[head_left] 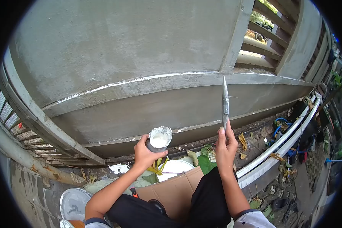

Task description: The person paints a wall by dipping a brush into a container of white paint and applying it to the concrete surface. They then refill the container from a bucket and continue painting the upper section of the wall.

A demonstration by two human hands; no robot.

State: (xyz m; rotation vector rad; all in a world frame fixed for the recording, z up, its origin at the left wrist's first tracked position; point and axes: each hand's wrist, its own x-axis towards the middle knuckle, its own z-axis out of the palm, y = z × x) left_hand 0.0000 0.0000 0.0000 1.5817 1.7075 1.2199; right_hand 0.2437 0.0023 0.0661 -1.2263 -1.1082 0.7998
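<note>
A cardboard sheet (178, 190) is seen near, between the knees. Beyond it, a small cup (160, 138) of white paste is held at left in the left hand (147, 151), fingers wrapped around its side, while at right a paste-smeared trowel (225, 102) is pinched upright between the right hand's (227, 146) thumb and fingers, before the far grey wall (129, 45).

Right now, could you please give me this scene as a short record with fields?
left hand: holding a small cup
cup contents: white paste
right hand: gripping a tool, tip upward
ahead: grey wall, slatted opening at upper right
below: cardboard between the knees, green leaf beyond it
tool contact with wall: cannot tell
</note>
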